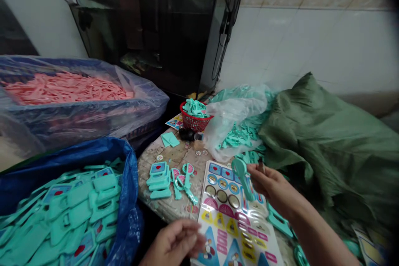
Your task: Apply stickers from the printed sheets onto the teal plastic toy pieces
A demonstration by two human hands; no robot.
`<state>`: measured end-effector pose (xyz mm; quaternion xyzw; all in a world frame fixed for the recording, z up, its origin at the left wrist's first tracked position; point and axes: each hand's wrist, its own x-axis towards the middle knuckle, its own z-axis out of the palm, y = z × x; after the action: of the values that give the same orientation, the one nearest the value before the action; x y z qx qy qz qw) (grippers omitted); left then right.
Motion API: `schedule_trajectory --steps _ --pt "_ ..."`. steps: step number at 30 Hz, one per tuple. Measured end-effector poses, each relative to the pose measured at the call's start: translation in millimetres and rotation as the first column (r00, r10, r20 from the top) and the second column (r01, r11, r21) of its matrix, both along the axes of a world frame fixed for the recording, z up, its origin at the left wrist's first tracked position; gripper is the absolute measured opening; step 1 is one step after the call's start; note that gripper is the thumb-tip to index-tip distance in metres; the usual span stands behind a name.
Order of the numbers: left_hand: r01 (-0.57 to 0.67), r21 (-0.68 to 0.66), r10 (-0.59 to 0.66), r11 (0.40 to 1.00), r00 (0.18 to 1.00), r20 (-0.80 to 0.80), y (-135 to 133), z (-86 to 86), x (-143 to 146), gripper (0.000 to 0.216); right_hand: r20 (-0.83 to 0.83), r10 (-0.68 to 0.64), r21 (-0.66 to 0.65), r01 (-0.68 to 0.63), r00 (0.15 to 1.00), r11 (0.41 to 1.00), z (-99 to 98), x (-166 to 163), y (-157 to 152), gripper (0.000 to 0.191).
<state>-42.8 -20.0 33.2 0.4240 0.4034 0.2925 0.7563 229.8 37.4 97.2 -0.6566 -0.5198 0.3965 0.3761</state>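
Observation:
My right hand [271,185] is closed on a teal plastic toy piece [241,169] with a rounded head and a narrow handle, raised over the sticker sheet [222,213]. A small dark tip [261,165] shows by its fingers; I cannot make out what it belongs to. My left hand [176,241], slightly blurred, is at the sheet's lower left edge with its fingers loosely bent and apart, and nothing shows in it. The sheet carries hearts, circles, pink fans and blue triangles. Beyond it lie teal pieces with fan stickers [187,176] beside a stack of teal rectangular pieces [158,181].
A blue bag [129,174] of teal pieces stands at left, below a plastic-lined crate [149,99] of pink pieces. On the table [146,153] are a red basket [196,124] and a clear bag [224,112] of teal parts. A green sack [327,133] bulges at right.

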Motion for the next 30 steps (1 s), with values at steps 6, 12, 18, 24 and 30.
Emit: schedule_trajectory --steps 6,12,18,24,30 --pt "-0.132 -0.052 0.142 0.990 0.918 0.371 8 21.5 40 0.052 -0.593 0.063 -0.170 -0.201 0.803 0.965 -11.1 -66 -60 0.033" --pt "-0.159 -0.058 0.169 0.986 0.948 0.270 -1 26.6 39 0.033 -0.626 -0.049 -0.236 -0.129 0.778 0.963 -31.6 -88 -74 0.032" --pt "-0.197 -0.111 0.215 0.974 0.958 0.188 -6 16.5 30 0.035 -0.376 -0.173 -0.241 0.084 0.910 0.967 -48.7 -65 -77 0.049" --pt "-0.217 -0.161 0.237 0.963 0.965 0.115 -1 -2.6 26 0.043 0.137 -0.007 0.045 0.001 0.991 0.999 -71.8 -44 -57 0.030" --pt "-0.214 -0.105 0.222 0.971 0.972 0.072 9 -13.0 28 0.034 0.342 0.085 0.172 -0.151 0.936 0.973 -83.9 -49 -32 0.028"
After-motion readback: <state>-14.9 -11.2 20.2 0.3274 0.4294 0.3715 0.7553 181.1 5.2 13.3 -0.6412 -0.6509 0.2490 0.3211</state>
